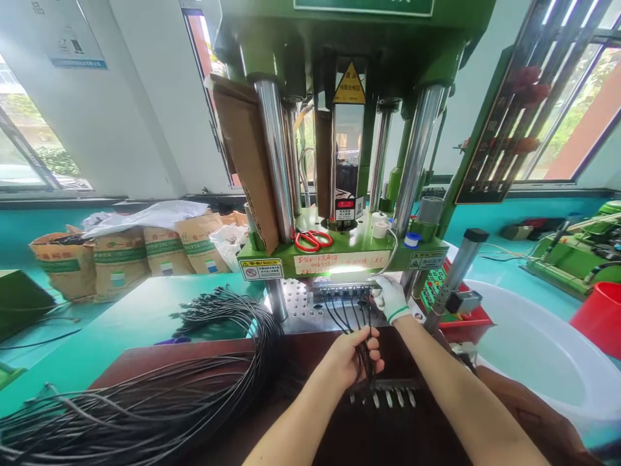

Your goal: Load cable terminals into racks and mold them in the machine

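My left hand (350,357) is bare and closed around a bunch of thin black cables (363,349) in front of a green moulding press (339,129). These cables run up to the metal mould (342,289) under the press. My right hand (389,299), in a white glove, pinches at a cable end on the mould's right side. A row of moulded plug ends (385,395) hangs below my left hand.
A big heap of black cables (160,388) lies on the dark red bench at the left. Red scissors (313,241) rest on the press ledge. A white tub (533,349) and a red bucket (599,310) stand right. Paper sacks (121,259) line the back left.
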Motion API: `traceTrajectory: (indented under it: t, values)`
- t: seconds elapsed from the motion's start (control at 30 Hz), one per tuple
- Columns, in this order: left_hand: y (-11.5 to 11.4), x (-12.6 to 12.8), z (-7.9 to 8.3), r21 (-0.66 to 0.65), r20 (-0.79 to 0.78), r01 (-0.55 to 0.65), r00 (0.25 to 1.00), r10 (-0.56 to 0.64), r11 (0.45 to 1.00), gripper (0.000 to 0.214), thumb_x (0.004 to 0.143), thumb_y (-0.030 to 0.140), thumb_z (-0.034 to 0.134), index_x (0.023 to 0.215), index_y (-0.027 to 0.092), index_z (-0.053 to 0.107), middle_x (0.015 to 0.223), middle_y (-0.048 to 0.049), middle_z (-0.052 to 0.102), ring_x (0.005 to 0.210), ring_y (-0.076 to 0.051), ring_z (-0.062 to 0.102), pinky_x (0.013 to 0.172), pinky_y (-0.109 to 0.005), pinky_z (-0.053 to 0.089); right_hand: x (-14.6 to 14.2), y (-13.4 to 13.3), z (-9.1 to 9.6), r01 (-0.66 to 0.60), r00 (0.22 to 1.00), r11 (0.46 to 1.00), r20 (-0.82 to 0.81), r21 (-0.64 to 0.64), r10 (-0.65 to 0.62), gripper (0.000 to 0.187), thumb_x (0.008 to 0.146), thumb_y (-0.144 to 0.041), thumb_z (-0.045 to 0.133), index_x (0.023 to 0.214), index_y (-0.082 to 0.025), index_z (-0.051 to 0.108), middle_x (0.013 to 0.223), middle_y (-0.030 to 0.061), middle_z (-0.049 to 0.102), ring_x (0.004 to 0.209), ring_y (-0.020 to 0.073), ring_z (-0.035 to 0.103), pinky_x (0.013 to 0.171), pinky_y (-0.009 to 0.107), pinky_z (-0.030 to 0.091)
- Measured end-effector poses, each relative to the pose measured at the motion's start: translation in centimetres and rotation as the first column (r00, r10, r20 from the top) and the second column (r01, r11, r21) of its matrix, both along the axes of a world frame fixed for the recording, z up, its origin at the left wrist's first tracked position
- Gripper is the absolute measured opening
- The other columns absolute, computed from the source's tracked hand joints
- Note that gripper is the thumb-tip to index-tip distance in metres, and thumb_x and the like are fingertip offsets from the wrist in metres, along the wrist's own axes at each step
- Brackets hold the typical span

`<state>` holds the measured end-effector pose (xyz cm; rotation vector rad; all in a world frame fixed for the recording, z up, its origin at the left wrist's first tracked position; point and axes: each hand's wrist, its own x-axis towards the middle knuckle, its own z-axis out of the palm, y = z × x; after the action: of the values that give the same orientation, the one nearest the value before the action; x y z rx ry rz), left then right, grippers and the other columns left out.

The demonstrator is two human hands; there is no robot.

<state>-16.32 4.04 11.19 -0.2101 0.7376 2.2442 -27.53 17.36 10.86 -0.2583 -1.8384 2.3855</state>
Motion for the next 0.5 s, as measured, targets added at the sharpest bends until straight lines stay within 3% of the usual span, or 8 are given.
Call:
traceTrajectory:
  t: [0.2,0.4,0.5]
  values:
    - [-1.5,3.1,0.7,0.002,-0.045,-0.030,0.999,0.030,1.000,0.016,0.085,0.024,0.046,0.076,0.012,0.051,0.049,0.0067,0.035,0.037,-0.003,0.033,0.042,-0.017,0.032,1.4,-1.9,-0.6,0.039,0.998,0.997,0.053,-0.068,-0.035,0.024,0.066,-0.039,0.057,0.077,-0.018,0.049,0.035,-0.0083,0.043,0.022,0.0056,0.030,0.022,0.014,0.019]
    - [-2.9,8.5,-2.2,-0.036,-0.308,0.153,0.939,-0.157,0.988,0.022,0.077,0.032,0.055,0.075,0.010,0.056,0.047,0.0029,0.044,0.035,-0.008,0.040,0.040,-0.025,0.040,2.5,-1.7,-0.3,0.031,0.999,0.995,0.043,-0.097,-0.027,0.025,0.067,-0.041,0.057,0.076,-0.021,0.046,0.039,-0.0072,0.046,0.025,0.0048,0.028,0.025,0.015,0.020]
    - [-5.7,10.2,-1.4,0.086,-0.439,0.082,0.898,-0.037,0.993,0.023,0.078,0.035,0.055,0.074,0.012,0.056,0.045,0.0025,0.045,0.036,-0.010,0.044,0.042,-0.027,0.043,3.4,-0.3,0.0,0.026,0.999,0.998,0.046,-0.065,-0.023,0.024,0.067,-0.038,0.057,0.080,-0.021,0.045,0.041,-0.0064,0.048,0.025,0.0051,0.029,0.026,0.015,0.020]
